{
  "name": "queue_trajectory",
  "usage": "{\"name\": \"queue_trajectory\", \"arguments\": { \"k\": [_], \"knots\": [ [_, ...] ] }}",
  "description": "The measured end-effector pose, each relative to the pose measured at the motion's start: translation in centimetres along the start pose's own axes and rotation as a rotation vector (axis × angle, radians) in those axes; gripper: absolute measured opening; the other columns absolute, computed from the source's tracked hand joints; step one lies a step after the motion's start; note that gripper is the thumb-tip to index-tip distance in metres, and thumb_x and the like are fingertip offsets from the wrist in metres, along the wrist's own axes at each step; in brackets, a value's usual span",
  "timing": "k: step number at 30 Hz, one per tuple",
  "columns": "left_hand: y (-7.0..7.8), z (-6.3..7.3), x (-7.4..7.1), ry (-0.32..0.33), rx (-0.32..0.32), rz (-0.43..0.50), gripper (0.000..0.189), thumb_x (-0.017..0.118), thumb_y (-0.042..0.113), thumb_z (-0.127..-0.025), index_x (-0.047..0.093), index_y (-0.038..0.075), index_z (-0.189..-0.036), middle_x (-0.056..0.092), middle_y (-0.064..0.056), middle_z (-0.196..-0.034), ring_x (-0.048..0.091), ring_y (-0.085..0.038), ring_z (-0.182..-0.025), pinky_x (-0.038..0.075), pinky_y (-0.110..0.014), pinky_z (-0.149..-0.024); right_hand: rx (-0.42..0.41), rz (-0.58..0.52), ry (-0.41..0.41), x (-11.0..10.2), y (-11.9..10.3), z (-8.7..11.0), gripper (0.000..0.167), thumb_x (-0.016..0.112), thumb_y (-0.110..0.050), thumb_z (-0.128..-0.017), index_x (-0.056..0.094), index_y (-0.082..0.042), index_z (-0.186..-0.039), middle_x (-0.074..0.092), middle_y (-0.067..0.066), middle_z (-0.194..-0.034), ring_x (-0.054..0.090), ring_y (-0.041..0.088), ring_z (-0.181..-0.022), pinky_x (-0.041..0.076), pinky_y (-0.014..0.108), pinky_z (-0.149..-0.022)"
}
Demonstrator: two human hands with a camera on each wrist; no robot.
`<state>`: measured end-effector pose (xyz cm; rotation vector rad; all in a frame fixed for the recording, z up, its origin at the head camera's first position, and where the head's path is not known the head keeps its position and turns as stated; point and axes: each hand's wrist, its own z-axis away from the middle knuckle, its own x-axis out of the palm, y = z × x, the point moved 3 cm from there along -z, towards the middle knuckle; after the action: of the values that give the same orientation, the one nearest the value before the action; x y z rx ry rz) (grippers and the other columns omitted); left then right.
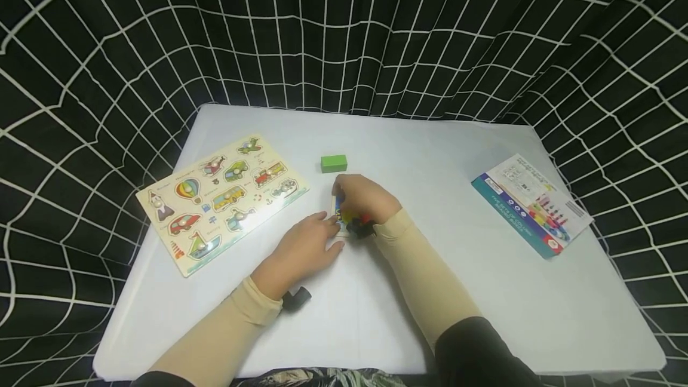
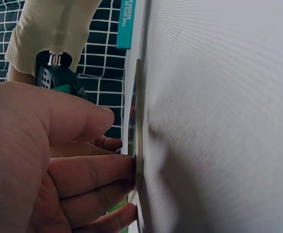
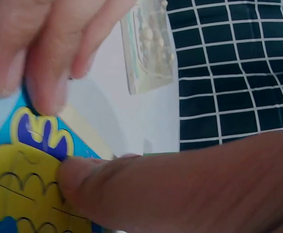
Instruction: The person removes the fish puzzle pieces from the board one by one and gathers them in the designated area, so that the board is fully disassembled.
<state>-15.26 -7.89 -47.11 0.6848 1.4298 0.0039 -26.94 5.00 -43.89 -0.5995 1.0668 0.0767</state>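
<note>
A small wooden picture puzzle (image 1: 342, 233) lies on the table, largely covered by both hands in the head view. The right wrist view shows its yellow scaled fish (image 3: 23, 179), with a purple-and-yellow tail-like part (image 3: 42, 133) on a blue background. My right hand (image 1: 366, 197) is over it, thumb (image 3: 78, 179) touching the yellow and fingertips apart from the thumb near the purple part. From the left, my left hand (image 1: 305, 242) touches the puzzle's edge (image 2: 139, 121) with extended fingers (image 2: 98, 172), its thumb raised away.
A large vehicle peg puzzle board (image 1: 223, 200) lies at the left. A green block (image 1: 334, 163) sits just beyond my right hand. On the right lies a teal-and-white box (image 1: 532, 205). A black-and-white checked curtain (image 1: 344, 34) surrounds the white table (image 1: 457, 154).
</note>
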Motion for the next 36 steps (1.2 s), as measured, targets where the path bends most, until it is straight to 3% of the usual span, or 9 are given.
{"name": "queue_trajectory", "arguments": {
  "k": [4, 12, 24, 36],
  "knots": [
    [0.01, 0.05, -0.06, -0.009, -0.006, 0.008, 0.043, 0.067, 0.036, -0.107, 0.076, 0.007, -0.137, 0.069, -0.008, -0.151, 0.056, -0.036, -0.15, 0.047, -0.05, -0.126, -0.002, -0.003, 0.034, -0.01, 0.17, 0.23, 0.036, 0.072, 0.006, -0.082, 0.07, -0.004, -0.117, 0.073, 0.009, -0.105, 0.065, 0.026, -0.098, 0.06, 0.04, -0.091],
    [-0.01, 0.11, -0.03, -0.011, -0.012, 0.0, 0.044, 0.067, 0.036, -0.106, 0.076, 0.006, -0.137, 0.069, -0.009, -0.151, 0.056, -0.036, -0.15, 0.048, -0.05, -0.125, -0.013, 0.092, 0.103, 0.29, -0.44, 0.56, 0.032, 0.081, 0.001, -0.088, 0.071, -0.007, -0.118, 0.075, 0.007, -0.107, 0.069, 0.025, -0.102, 0.061, 0.043, -0.097],
    [0.16, 0.06, -0.2, -0.009, -0.01, -0.01, 0.045, 0.067, 0.036, -0.106, 0.075, 0.005, -0.138, 0.068, -0.01, -0.152, 0.057, -0.036, -0.15, 0.048, -0.05, -0.125, -0.023, 0.112, 0.107, 0.2, -0.59, 0.64, 0.034, 0.083, -0.002, -0.09, 0.072, -0.007, -0.121, 0.075, 0.007, -0.109, 0.069, 0.024, -0.103, 0.062, 0.042, -0.098],
    [0.22, 0.07, -0.3, -0.011, -0.005, -0.007, 0.045, 0.068, 0.036, -0.106, 0.074, 0.004, -0.138, 0.067, -0.011, -0.153, 0.056, -0.037, -0.15, 0.048, -0.05, -0.126, -0.014, 0.083, 0.064, -0.16, -0.36, 0.15, 0.031, 0.081, 0.001, -0.085, 0.071, -0.008, -0.113, 0.074, 0.008, -0.105, 0.066, 0.026, -0.096, 0.06, 0.04, -0.089]
  ]
}}
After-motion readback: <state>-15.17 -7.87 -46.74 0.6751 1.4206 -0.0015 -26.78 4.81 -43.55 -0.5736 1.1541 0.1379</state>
